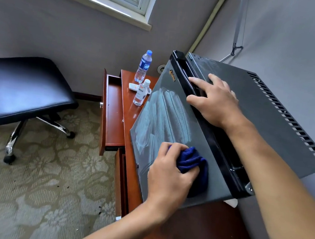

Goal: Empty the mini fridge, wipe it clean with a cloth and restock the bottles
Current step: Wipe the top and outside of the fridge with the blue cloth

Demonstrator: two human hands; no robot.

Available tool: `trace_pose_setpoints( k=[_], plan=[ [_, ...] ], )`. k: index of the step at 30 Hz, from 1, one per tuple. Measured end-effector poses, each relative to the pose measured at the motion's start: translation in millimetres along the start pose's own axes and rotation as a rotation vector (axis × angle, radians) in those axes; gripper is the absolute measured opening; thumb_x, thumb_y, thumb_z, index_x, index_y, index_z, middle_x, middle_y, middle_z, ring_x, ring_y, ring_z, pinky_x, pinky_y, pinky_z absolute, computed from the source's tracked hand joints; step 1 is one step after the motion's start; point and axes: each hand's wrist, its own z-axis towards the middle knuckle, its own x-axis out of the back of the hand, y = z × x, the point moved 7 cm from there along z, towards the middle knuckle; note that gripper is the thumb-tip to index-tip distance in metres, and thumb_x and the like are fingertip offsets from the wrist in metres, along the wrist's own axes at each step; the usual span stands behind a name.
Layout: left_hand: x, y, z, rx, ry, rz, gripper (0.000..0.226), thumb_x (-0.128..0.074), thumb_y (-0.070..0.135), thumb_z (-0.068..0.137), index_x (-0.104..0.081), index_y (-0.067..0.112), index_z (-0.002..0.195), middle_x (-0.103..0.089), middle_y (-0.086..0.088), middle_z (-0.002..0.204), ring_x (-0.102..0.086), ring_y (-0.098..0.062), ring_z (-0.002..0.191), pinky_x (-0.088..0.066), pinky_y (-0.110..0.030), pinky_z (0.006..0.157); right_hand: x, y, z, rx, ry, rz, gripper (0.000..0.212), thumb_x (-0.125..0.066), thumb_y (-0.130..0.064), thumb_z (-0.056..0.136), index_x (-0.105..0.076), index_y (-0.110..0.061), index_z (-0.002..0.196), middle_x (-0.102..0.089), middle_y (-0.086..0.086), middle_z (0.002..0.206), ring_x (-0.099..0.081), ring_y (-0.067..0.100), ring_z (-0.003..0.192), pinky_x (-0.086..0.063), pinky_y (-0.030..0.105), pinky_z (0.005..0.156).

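A grey mini fridge (234, 84) stands on a wooden desk (189, 231) with its door (164, 120) closed. Damp wipe streaks show on the door front. My left hand (168, 175) grips a bunched dark blue cloth (192, 164) and presses it against the lower part of the door. My right hand (215, 102) rests on the fridge's top front edge, fingers spread over the black door trim. Two clear water bottles stand on the desk beyond the fridge: a taller one with a blue cap (143, 66) and a shorter one with a white cap (141, 92).
A desk drawer (112, 112) is pulled open to the left. A white remote (134, 86) lies by the bottles. A black padded swivel chair (23, 89) stands on the patterned carpet at left. Grey walls and a window close in behind.
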Motion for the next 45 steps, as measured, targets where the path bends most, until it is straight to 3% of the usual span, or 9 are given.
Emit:
trace_pose_setpoints(
  k=[5, 11, 16, 21, 26, 30, 36, 40, 45],
  plan=[
    [-5.9, -120.3, 7.6, 0.314, 0.008, 0.203, 0.022, -0.072, 0.039, 0.086, -0.058, 0.034, 0.102, -0.052, 0.012, 0.109, -0.065, -0.022, 0.092, -0.047, -0.035, 0.077, -1.3, 0.5, -1.0, -0.003, -0.015, 0.004, 0.073, -0.044, -0.062, 0.075, -0.037, -0.058, 0.147, -0.021, 0.002, 0.167, -0.015, 0.023, 0.154, -0.011, 0.058, 0.124],
    [-28.5, -256.4, -46.1, 0.621, -0.165, 0.377, 0.025, -0.066, 0.035, 0.091, -0.057, 0.027, 0.114, -0.050, -0.002, 0.115, -0.066, -0.035, 0.098, -0.051, -0.039, 0.086, -0.4, -0.3, -3.2, 0.001, -0.016, 0.011, 0.069, -0.047, -0.061, 0.078, -0.038, -0.058, 0.146, -0.021, 0.001, 0.168, -0.014, 0.024, 0.154, -0.010, 0.058, 0.124],
    [-42.6, -274.9, -89.4, 0.942, -0.058, 0.199, 0.016, -0.063, 0.032, 0.090, -0.055, 0.025, 0.102, -0.045, -0.008, 0.113, -0.062, -0.036, 0.085, -0.049, -0.039, 0.091, 0.7, -0.4, -1.4, 0.012, -0.003, 0.015, 0.068, -0.048, -0.062, 0.078, -0.039, -0.059, 0.146, -0.022, 0.001, 0.167, -0.015, 0.024, 0.154, -0.012, 0.059, 0.123],
    [-34.4, -216.9, -71.3, 0.762, -0.045, 0.033, 0.015, -0.071, 0.031, 0.080, -0.061, 0.031, 0.091, -0.059, -0.001, 0.106, -0.063, -0.015, 0.079, -0.054, -0.038, 0.086, 0.1, 0.2, -2.5, 0.018, -0.014, 0.015, 0.065, -0.050, -0.059, 0.083, -0.038, -0.058, 0.146, -0.021, 0.002, 0.168, -0.013, 0.023, 0.154, -0.009, 0.059, 0.124],
    [-15.2, -67.7, -40.2, 0.183, -0.066, 0.020, 0.028, -0.069, 0.044, 0.070, -0.060, 0.038, 0.097, -0.056, 0.016, 0.106, -0.062, -0.003, 0.090, -0.050, -0.025, 0.080, 0.8, 0.7, -3.4, 0.011, -0.021, 0.008, 0.063, -0.052, -0.057, 0.085, -0.038, -0.058, 0.147, -0.019, 0.003, 0.168, -0.012, 0.024, 0.155, -0.008, 0.058, 0.124],
    [-6.9, 12.3, -26.5, -0.091, 0.003, 0.131, 0.040, -0.059, 0.059, 0.071, -0.057, 0.042, 0.106, -0.050, 0.021, 0.109, -0.061, -0.005, 0.091, -0.052, -0.033, 0.068, 0.9, -0.7, -3.6, 0.008, -0.018, 0.000, 0.066, -0.051, -0.059, 0.082, -0.038, -0.058, 0.146, -0.019, 0.004, 0.169, -0.012, 0.027, 0.155, -0.009, 0.059, 0.124],
    [2.3, 36.5, 25.9, -0.102, 0.131, 0.216, 0.039, -0.061, 0.058, 0.077, -0.059, 0.035, 0.108, -0.052, 0.014, 0.108, -0.063, -0.022, 0.088, -0.048, -0.037, 0.067, -2.0, -0.3, 0.7, 0.000, -0.011, -0.013, 0.072, -0.046, -0.062, 0.074, -0.038, -0.059, 0.146, -0.020, 0.004, 0.169, -0.013, 0.029, 0.154, -0.010, 0.059, 0.123],
    [14.9, 35.3, 101.6, 0.033, 0.201, 0.252, 0.033, -0.069, 0.048, 0.086, -0.060, 0.028, 0.112, -0.056, 0.001, 0.114, -0.063, -0.033, 0.099, -0.038, -0.036, 0.072, -3.2, 4.2, 3.9, 0.002, 0.002, 0.016, 0.053, -0.038, -0.064, 0.092, -0.038, -0.059, 0.145, -0.019, 0.002, 0.168, -0.011, 0.027, 0.154, -0.005, 0.060, 0.123],
    [37.7, 26.6, 213.3, 0.136, 0.250, 0.260, 0.034, -0.061, 0.047, 0.088, -0.058, 0.026, 0.114, -0.055, -0.007, 0.123, -0.061, -0.035, 0.111, -0.046, -0.040, 0.086, -4.5, 4.8, 3.3, 0.013, 0.004, 0.041, 0.051, -0.018, -0.062, 0.099, -0.036, -0.059, 0.147, -0.017, 0.000, 0.169, -0.009, 0.029, 0.155, 0.001, 0.060, 0.122]
  ],
)
